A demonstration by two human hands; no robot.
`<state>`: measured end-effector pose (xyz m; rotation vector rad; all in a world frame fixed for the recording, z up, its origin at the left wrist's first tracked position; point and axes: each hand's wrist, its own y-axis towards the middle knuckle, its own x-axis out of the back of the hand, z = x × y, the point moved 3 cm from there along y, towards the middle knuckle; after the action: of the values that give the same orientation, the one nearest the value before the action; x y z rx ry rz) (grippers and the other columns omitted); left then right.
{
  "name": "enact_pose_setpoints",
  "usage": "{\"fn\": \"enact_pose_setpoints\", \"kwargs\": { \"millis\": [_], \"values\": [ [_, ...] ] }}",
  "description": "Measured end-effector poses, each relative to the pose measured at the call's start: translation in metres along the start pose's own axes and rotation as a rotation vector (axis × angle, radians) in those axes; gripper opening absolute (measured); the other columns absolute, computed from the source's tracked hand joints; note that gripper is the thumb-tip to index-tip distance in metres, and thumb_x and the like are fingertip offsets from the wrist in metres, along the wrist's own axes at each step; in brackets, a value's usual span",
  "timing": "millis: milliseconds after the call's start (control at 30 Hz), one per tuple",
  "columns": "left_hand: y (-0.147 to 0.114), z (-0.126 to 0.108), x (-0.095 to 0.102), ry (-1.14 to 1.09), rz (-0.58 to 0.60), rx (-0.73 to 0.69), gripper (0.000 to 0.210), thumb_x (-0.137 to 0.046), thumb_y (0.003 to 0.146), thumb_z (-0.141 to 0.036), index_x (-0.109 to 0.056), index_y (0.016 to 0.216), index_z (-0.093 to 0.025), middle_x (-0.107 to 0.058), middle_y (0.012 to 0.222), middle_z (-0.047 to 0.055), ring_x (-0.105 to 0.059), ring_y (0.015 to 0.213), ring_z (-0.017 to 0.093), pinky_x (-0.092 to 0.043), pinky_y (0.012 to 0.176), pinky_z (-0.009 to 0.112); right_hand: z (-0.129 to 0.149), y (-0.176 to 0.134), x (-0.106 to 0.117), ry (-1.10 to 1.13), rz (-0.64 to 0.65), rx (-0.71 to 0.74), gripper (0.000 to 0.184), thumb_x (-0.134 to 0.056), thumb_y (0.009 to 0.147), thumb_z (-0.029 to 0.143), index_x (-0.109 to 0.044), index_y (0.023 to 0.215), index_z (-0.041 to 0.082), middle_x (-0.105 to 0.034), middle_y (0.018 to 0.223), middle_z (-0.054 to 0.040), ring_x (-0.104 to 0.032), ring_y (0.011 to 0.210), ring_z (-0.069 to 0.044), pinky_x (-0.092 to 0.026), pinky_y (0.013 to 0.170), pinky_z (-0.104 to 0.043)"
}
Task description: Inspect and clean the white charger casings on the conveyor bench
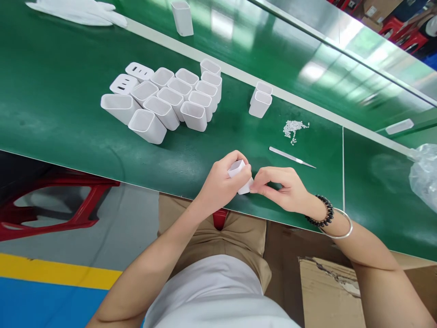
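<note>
Beyond the grip, up and to its left, a cluster of white housings [167, 98] covers the green belt [61, 91], most lying tilted with open mouths toward the camera, two showing slotted end faces; well apart from both hands. Up and right of the grip, a stacked pair of housings [260, 99] stands nearer, then a small pile of tiny clear parts [293, 128], then metal tweezers [290, 156] lying just beyond the right hand [285, 187], long axis running left-right, tip pointing away to the right. At the near belt edge, the left hand [221, 182] wraps one white housing [240, 176], fingers closed around it, long axis slanting from upper left down to lower right, its lower end pointing at the right hand. Right fingertips [256, 186] are pinched together and touch that lower end; whether a tiny part sits between them, cannot tell. The right hand is the nearer one to tweezers and parts pile.
</note>
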<state>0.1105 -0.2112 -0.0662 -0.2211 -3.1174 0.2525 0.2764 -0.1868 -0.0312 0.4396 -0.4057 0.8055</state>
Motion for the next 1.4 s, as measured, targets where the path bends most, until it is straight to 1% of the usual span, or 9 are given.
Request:
{"fn": "enact_pose_setpoints", "kwargs": {
  "millis": [200, 533, 700, 867, 1000, 1233, 1400],
  "values": [
    [0.001, -0.001, 0.0, 0.009, -0.005, -0.012, 0.014, -0.053, 0.091, -0.032, -0.054, 0.083, -0.021, -0.051, 0.068, -0.004, -0.047, 0.059, 0.009, -0.039, 0.055, 0.022, 0.004, 0.001, 0.0, -0.088, -0.021, 0.021, 0.015, -0.055, 0.099, 0.014, -0.065, 0.089, 0.02, -0.071, 0.082, -0.0016, -0.064, 0.073, -0.011, -0.052, 0.068, -0.024],
    [0.0, -0.001, -0.001, 0.005, -0.006, 0.0, 0.014, -0.055, 0.09, -0.033, -0.054, 0.082, -0.021, -0.049, 0.067, -0.005, -0.046, 0.056, 0.009, -0.037, 0.052, 0.022, 0.006, 0.001, 0.001, -0.119, 0.006, 0.005, 0.014, -0.055, 0.1, 0.016, -0.065, 0.09, 0.02, -0.072, 0.082, -0.0013, -0.064, 0.072, -0.012, -0.052, 0.068, -0.024],
    [0.0, -0.002, -0.001, 0.003, -0.001, 0.003, 0.016, -0.055, 0.091, -0.034, -0.053, 0.082, -0.021, -0.05, 0.067, -0.005, -0.045, 0.056, 0.009, -0.037, 0.052, 0.022, 0.008, 0.0, 0.001, -0.124, 0.009, 0.025, 0.014, -0.054, 0.099, 0.013, -0.065, 0.093, 0.02, -0.072, 0.085, -0.0014, -0.065, 0.075, -0.011, -0.053, 0.07, -0.023],
    [0.0, -0.002, 0.0, 0.01, 0.004, 0.005, 0.012, -0.055, 0.09, -0.031, -0.053, 0.083, -0.021, -0.051, 0.069, -0.005, -0.046, 0.057, 0.008, -0.038, 0.053, 0.021, 0.01, 0.002, 0.001, -0.131, 0.009, 0.007, 0.013, -0.055, 0.098, 0.012, -0.064, 0.092, 0.02, -0.072, 0.083, -0.0016, -0.065, 0.073, -0.012, -0.053, 0.069, -0.024],
    [0.0, -0.003, -0.001, 0.003, 0.008, 0.02, 0.013, -0.055, 0.089, -0.031, -0.053, 0.082, -0.021, -0.051, 0.068, -0.005, -0.046, 0.056, 0.009, -0.038, 0.051, 0.021, 0.009, 0.002, 0.0, -0.104, 0.004, -0.022, 0.013, -0.056, 0.097, 0.013, -0.065, 0.091, 0.02, -0.073, 0.085, -0.0016, -0.067, 0.074, -0.012, -0.054, 0.071, -0.024],
    [0.001, -0.004, 0.0, -0.018, 0.001, 0.014, 0.014, -0.055, 0.089, -0.032, -0.053, 0.082, -0.02, -0.051, 0.068, -0.005, -0.046, 0.056, 0.009, -0.039, 0.051, 0.021, -0.001, -0.001, -0.001, -0.007, -0.01, -0.151, 0.006, -0.064, 0.094, 0.017, -0.065, 0.089, 0.02, -0.072, 0.084, -0.0006, -0.064, 0.071, -0.012, -0.053, 0.067, -0.023],
    [0.002, -0.004, 0.0, -0.064, 0.004, 0.028, 0.015, -0.055, 0.09, -0.033, -0.054, 0.082, -0.021, -0.051, 0.068, -0.004, -0.048, 0.055, 0.009, -0.04, 0.046, 0.018, -0.003, 0.0, -0.002, 0.035, -0.052, -0.129, 0.003, -0.068, 0.094, 0.022, -0.066, 0.092, 0.02, -0.071, 0.083, 0.0003, -0.063, 0.07, -0.01, -0.053, 0.066, -0.022]
  ]
}}
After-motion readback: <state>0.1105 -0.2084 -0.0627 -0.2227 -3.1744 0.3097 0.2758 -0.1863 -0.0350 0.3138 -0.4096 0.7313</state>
